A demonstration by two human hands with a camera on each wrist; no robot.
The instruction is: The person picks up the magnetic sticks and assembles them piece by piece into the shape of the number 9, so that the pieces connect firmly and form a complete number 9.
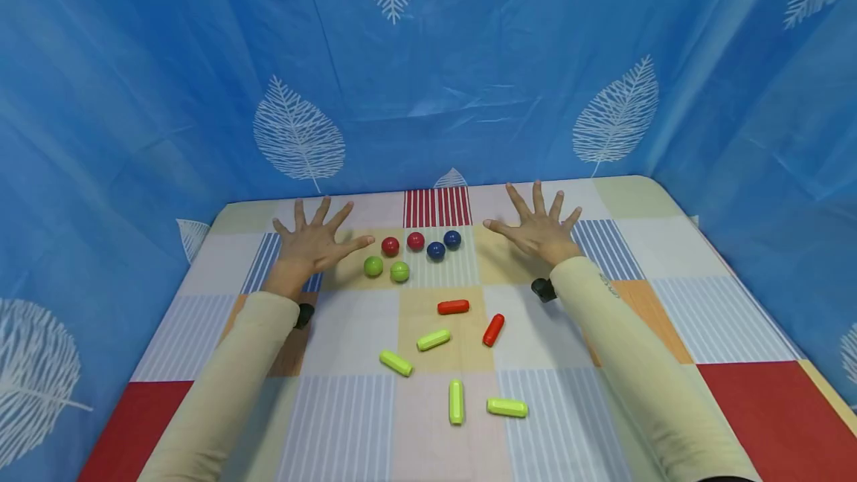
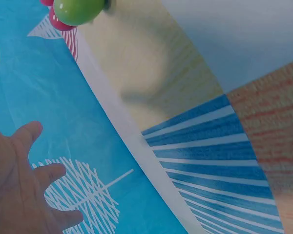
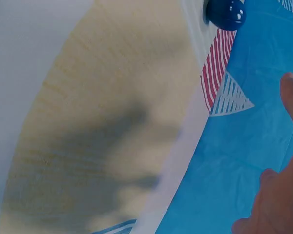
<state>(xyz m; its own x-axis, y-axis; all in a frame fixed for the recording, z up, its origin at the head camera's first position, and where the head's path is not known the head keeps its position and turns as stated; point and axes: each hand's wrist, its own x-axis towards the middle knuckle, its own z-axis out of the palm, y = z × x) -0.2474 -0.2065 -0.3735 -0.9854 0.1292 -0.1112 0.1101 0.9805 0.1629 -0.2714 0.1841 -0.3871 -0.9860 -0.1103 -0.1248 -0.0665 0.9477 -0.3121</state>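
Observation:
My left hand (image 1: 311,246) is spread with straight fingers at the left, holding nothing; its thumb points toward a green ball (image 1: 373,266). My right hand (image 1: 538,231), also spread and holding nothing, is nearest to a dark blue ball (image 1: 452,239). Between the hands lie a second green ball (image 1: 399,271), two red balls (image 1: 390,246) and another blue ball (image 1: 436,251). In the left wrist view the hand (image 2: 19,185) shows at the left edge, apart from the balls. The right wrist view has part of the right hand (image 3: 278,190) at its right edge.
Nearer the front lie two red sticks (image 1: 453,307) and several yellow-green sticks (image 1: 456,402), short and faceted. A patchwork cloth (image 1: 348,422) covers the table. Blue curtains (image 1: 469,58) with white leaf prints stand behind and at both sides. Dark wrist devices (image 1: 544,289) sit at the cuffs.

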